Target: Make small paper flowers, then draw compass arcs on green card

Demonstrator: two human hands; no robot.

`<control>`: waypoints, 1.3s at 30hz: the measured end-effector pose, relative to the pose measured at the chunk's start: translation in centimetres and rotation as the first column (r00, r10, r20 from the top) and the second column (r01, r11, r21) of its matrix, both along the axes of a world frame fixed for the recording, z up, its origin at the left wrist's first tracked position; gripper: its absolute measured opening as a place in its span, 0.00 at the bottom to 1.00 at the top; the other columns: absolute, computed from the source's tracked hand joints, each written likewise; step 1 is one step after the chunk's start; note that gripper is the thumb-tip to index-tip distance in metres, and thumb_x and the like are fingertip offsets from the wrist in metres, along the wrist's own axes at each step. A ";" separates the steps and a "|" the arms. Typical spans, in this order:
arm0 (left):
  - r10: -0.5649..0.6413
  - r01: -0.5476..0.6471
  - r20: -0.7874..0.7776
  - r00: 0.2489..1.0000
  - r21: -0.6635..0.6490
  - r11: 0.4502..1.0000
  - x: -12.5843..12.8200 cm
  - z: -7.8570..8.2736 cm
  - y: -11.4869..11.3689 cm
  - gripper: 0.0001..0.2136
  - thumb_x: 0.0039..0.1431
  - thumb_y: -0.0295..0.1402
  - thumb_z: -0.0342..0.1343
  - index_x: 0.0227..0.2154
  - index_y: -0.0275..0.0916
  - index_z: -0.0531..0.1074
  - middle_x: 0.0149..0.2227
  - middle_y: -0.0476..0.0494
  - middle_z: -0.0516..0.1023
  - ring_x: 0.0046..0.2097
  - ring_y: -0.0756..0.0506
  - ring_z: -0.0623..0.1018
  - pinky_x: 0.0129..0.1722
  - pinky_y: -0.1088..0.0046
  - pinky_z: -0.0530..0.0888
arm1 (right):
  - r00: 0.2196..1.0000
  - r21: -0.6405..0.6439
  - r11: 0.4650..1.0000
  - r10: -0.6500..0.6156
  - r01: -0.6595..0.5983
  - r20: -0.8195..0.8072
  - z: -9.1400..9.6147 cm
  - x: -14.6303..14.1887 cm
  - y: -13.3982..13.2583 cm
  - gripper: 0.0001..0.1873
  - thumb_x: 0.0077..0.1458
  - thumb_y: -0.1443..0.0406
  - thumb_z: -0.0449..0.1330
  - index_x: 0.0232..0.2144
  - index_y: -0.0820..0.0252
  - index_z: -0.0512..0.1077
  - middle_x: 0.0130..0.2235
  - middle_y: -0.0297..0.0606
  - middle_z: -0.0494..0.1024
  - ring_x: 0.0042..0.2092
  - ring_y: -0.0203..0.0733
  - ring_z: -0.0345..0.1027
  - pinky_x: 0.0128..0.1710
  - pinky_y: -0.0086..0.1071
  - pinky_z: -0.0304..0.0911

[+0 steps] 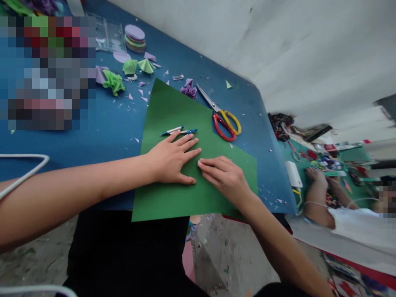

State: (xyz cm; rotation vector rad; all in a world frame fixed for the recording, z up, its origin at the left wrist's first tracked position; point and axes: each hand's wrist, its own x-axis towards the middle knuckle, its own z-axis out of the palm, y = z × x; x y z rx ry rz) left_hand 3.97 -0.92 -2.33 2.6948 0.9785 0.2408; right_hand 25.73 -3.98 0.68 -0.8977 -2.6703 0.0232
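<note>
While both hands press down on it, the green paper sheet (173,115) lies on the blue tabletop (108,123), its near edge hanging over the tabletop's rim. Its long axis seems to run from near to far. The left hand (173,161) rests flat near the sheet's middle, its grip open, fingers spread and pointing right. The right hand (224,175) sits just right of it, fingers straight and held together, clamped on nothing, their tips almost touching the left fingers. A blue-and-white drawing tool (179,131) lies on the sheet just beyond the left fingers, nearer that hand. The scissors (224,119) lie farther right, across the sheet's far edge. Another person's arm (318,194) rests well apart at the right.
</note>
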 end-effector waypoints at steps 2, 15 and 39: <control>0.004 -0.004 0.002 1.000 0.001 1.000 0.0 -0.1 0.0 0.40 0.55 0.60 0.48 0.63 0.38 0.56 0.67 0.37 0.51 0.68 0.37 0.49 0.65 0.57 0.42 | 1.000 -0.014 1.000 0.007 -0.007 -0.016 -0.1 -0.2 -0.3 0.09 0.58 0.70 0.57 0.38 0.60 0.77 0.38 0.43 0.81 0.36 0.41 0.73 0.36 0.37 0.72; -0.005 0.005 0.003 1.000 0.002 1.000 0.0 -0.1 0.0 0.40 0.54 0.60 0.48 0.63 0.38 0.56 0.67 0.37 0.50 0.68 0.36 0.50 0.65 0.55 0.42 | 0.997 -0.045 0.997 0.062 -0.061 0.035 0.5 0.3 -1.8 0.08 0.59 0.71 0.56 0.37 0.65 0.76 0.38 0.45 0.80 0.36 0.40 0.73 0.35 0.36 0.73; 0.010 -0.010 -0.032 0.999 -0.022 1.000 0.0 0.2 0.0 0.41 0.54 0.62 0.46 0.64 0.40 0.54 0.68 0.39 0.49 0.69 0.37 0.47 0.65 0.55 0.40 | 0.986 -0.065 0.989 -0.140 0.134 -0.094 -0.4 0.8 -3.6 0.09 0.59 0.70 0.56 0.39 0.60 0.75 0.38 0.43 0.79 0.39 0.40 0.73 0.39 0.37 0.72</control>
